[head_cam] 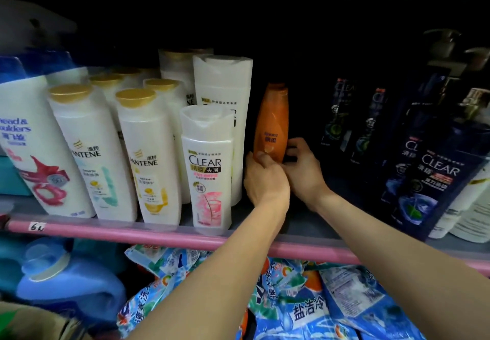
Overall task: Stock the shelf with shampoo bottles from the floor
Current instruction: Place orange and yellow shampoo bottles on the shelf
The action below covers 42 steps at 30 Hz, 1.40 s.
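While both hands reach deep into the shelf, the slim orange plastic shampoo bottle (pixel 271 124) stands upright in the dark gap just right of the tall white flip-cap Clear bottle (pixel 224 116). The left hand (pixel 265 177) curls its fingers and thumb round the orange bottle's base from the front-left; the right hand (pixel 302 167) pinches the same base from the right, so the two hands meet low on it. I judge this to be the placing step: the bottle is at its spot, being squared up. Right of the orange bottle, past the empty gap, stand dark navy Clear bottles (pixel 434 180). In front of it runs the pink shelf rail (pixel 132 235). Next, the hands likely need to let go without tipping the narrow bottle, then draw back over the rail and go down for another bottle.
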Available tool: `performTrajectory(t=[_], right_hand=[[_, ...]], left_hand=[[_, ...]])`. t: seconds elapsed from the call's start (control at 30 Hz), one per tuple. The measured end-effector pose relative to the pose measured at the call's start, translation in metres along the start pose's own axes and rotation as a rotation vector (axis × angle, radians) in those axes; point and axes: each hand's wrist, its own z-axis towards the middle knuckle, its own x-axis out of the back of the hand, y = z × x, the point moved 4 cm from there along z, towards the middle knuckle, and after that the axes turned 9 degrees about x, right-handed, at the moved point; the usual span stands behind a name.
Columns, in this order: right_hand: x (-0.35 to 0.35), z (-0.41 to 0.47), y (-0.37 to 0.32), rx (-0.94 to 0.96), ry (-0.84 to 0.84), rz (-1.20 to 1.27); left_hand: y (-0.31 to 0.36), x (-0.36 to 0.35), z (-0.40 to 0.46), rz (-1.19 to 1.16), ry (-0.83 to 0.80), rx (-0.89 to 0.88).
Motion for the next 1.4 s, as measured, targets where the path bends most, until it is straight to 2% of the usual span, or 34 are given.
performTrajectory(t=[0.5, 1.4], right_hand=[[-0.004, 0.001, 0.019, -0.017, 0.088, 0.062], [-0.002, -0.003, 0.008, -0.066, 0.099, 0.054]], left_hand=[[-0.005, 0.001, 0.0, 0.088, -0.005, -0.065], [0.0, 0.001, -0.006, 0.135, -0.032, -0.06]])
